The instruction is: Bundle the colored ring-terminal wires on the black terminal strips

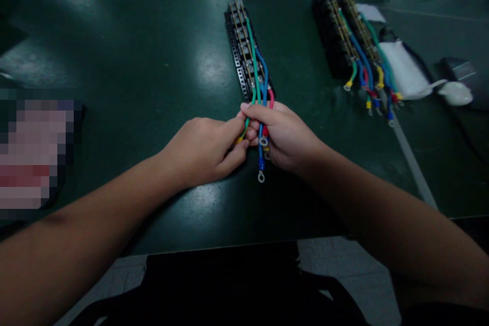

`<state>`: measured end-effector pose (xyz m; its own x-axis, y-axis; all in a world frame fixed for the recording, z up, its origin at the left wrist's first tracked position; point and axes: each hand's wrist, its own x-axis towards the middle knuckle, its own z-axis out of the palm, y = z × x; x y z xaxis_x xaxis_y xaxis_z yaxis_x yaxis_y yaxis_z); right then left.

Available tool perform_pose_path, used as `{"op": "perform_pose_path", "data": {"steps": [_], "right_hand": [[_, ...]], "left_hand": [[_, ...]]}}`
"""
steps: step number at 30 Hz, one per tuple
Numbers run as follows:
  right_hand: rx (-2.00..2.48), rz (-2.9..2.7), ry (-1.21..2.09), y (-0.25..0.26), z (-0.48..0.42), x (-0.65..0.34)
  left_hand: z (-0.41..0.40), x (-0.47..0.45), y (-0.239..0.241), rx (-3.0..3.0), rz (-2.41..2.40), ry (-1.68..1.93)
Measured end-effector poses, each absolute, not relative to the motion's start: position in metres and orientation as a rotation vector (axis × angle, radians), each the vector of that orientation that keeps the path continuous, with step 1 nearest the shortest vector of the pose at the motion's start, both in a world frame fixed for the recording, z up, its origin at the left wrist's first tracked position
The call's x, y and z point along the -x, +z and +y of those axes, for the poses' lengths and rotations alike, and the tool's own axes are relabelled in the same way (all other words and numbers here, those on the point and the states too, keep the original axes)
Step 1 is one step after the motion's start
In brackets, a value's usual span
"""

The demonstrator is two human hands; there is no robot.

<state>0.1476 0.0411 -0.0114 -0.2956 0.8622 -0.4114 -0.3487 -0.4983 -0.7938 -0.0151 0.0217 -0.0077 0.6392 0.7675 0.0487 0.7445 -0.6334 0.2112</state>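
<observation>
A long black terminal strip (241,46) lies on the dark green table (133,61), running away from me. Green, blue and red wires (259,69) with ring lugs trail from its near end. My right hand (284,135) is closed round this bundle of wires just below the strip. A blue wire's ring lug (261,177) hangs out below the fingers. My left hand (202,150) is closed in a pinch at the same spot, its fingertips on a yellow-tipped wire end (240,138) touching the right hand's fingers.
Two more black terminal strips (346,35) with coloured wires lie at the back right. Beside them are a white cloth (405,71) and a white rounded object (455,93). A grey line (410,158) crosses the table on the right. The table's front edge is near my body.
</observation>
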Motion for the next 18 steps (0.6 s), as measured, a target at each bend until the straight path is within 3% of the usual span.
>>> {"op": "perform_pose_path", "data": {"steps": [18], "right_hand": [[1.119,-0.761,1.88,-0.0094,0.0408,-0.1479]], "left_hand": [[0.0219,0.0148,-0.0075,-2.666,1.253,0.181]]}}
